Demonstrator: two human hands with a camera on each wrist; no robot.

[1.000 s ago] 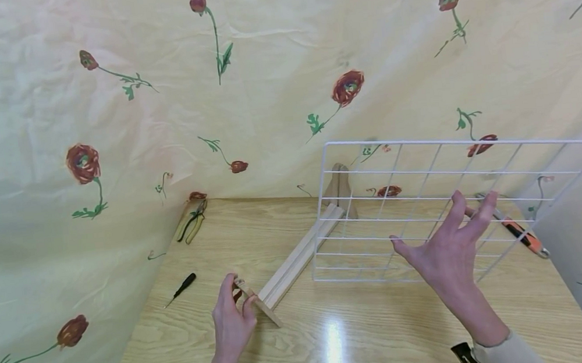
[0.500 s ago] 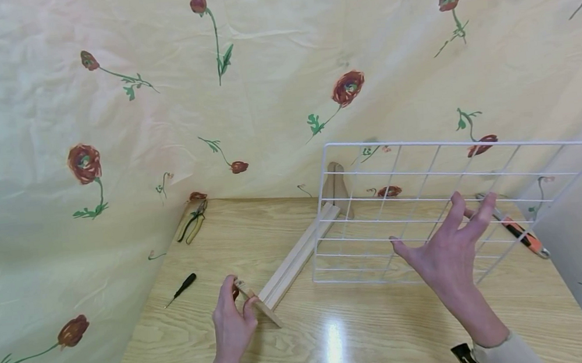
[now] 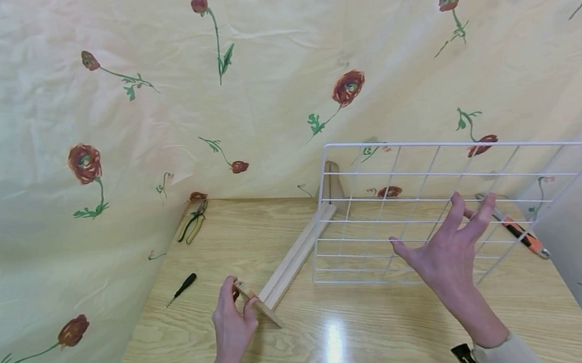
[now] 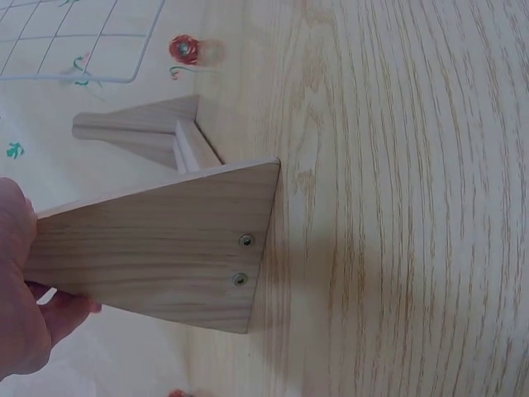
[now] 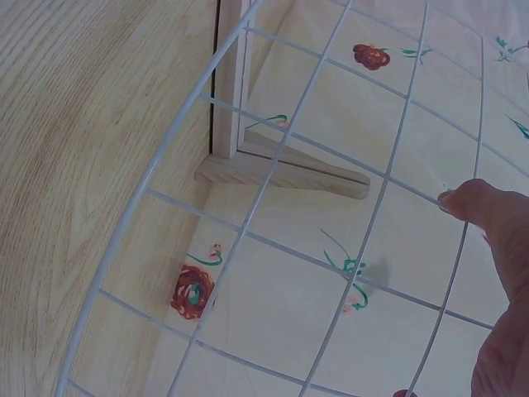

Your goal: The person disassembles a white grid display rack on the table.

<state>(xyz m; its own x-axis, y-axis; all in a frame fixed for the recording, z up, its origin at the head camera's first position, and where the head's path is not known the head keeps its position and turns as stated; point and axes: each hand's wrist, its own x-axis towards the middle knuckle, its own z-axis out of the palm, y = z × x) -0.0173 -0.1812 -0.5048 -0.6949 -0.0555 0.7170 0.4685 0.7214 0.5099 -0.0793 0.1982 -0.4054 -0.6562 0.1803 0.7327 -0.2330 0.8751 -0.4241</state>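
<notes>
My left hand (image 3: 232, 318) pinches the narrow upper part of a pale wooden end piece (image 4: 157, 248). Two metal screw heads show near its wide bottom edge in the left wrist view. A wooden crossbar (image 3: 298, 255) joins it to a matching far end piece (image 5: 281, 174), which stands by the wall cloth. My right hand (image 3: 450, 254), fingers spread, holds a white wire grid panel (image 3: 438, 145) tilted above the table. Thumb and fingertips reach the wires. Seen from the head, the panel's left side overlaps the far part of the wooden frame.
Pliers (image 3: 195, 221) lie at the table's back left corner, with a small black screwdriver (image 3: 181, 289) nearer. Behind the grid, at right, lies an orange and black handled tool (image 3: 524, 236). Flower-printed cloth (image 3: 273, 101) surrounds the wooden table (image 3: 379, 336).
The wooden frame's far end has swung slightly left, away from the grid's middle. My left hand keeps its hold on the near end piece. The grid and right hand have barely moved.
</notes>
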